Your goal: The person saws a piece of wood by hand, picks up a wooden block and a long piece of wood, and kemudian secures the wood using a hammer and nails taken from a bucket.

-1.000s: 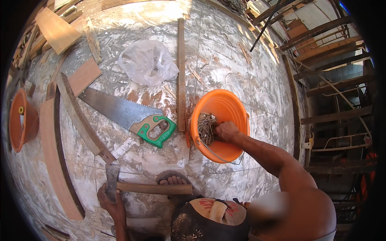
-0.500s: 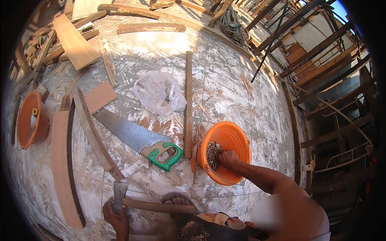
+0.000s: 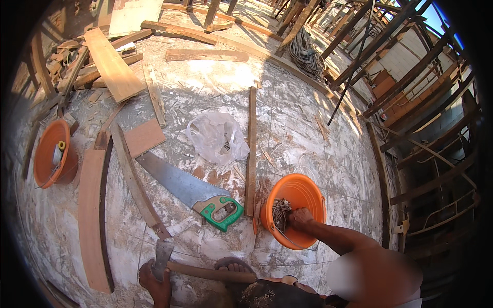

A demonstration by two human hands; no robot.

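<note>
Near the lower edge, my left hand (image 3: 155,282) is closed around the metal head of a hatchet (image 3: 162,255). The hatchet's wooden handle lies sideways to the right, passing my foot (image 3: 235,267). My right hand (image 3: 301,219) reaches down into an orange bucket (image 3: 317,192), its fingers curled beside a heap of thin nails (image 3: 280,212); whatever they grip is hidden. Left of the bucket a handsaw (image 3: 179,179) with a green handle rests on the floor. A long narrow wood strip (image 3: 251,154) lies between saw and bucket.
A crumpled clear plastic bag (image 3: 218,138) lies beyond the saw. At left are a second orange bucket (image 3: 56,154), a long plank (image 3: 92,215) and a curved wood strip (image 3: 136,185). Scrap boards (image 3: 113,66) pile up at the far left. Wooden beams (image 3: 390,82) rise along the right.
The whole view has shifted, so the floor things appear lower and farther right. My right hand remains in the bucket, and my left hand still holds the hatchet head.
</note>
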